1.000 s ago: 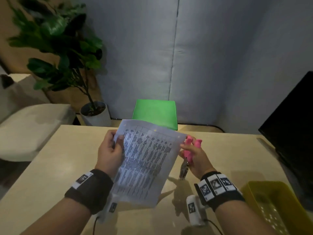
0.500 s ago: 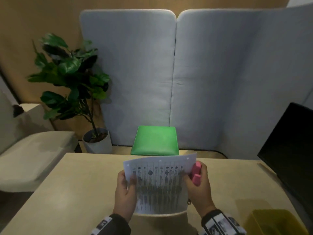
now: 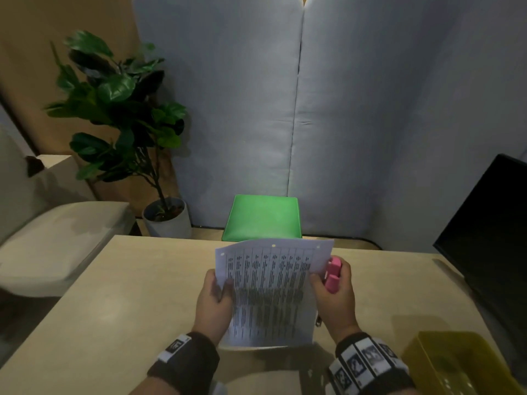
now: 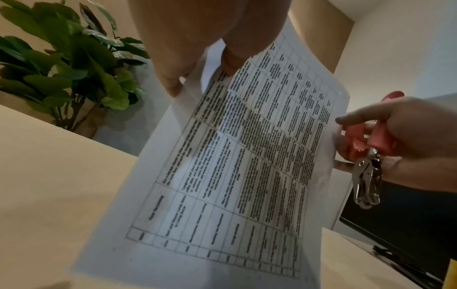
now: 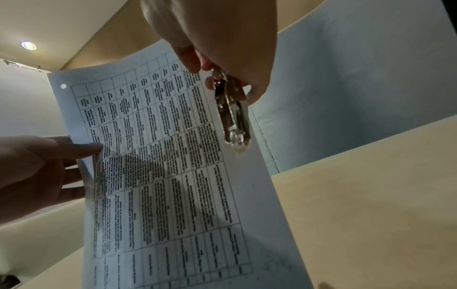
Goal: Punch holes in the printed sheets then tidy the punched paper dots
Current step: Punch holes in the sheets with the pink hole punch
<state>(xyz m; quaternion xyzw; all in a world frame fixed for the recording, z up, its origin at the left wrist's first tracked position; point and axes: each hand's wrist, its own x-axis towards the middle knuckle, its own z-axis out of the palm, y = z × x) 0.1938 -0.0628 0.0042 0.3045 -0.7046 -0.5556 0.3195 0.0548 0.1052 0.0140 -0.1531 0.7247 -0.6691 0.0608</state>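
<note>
I hold the printed sheets (image 3: 271,292) upright above the beige table (image 3: 128,295), printed table facing me, with punched holes along the top edge. My left hand (image 3: 215,295) pinches the left edge, thumb in front. My right hand (image 3: 332,292) pinches the right edge and also grips a pink-handled hole punch (image 3: 332,270), handles up. The punch's metal jaws (image 4: 367,181) hang down beside the paper (image 4: 247,156). In the right wrist view the metal punch head (image 5: 233,121) hangs in front of the sheets (image 5: 173,176).
A yellow tray (image 3: 456,363) with punched dots sits at the table's near right corner. A black monitor (image 3: 490,238) stands at the right edge. Beyond the table are a green stool (image 3: 263,218), a potted plant (image 3: 122,115) and grey panels (image 3: 313,109).
The sheets went from tilted to upright and square to me. My right hand, with the punch, came onto the paper's right edge. My head view rose, so the hands sit lower in frame.
</note>
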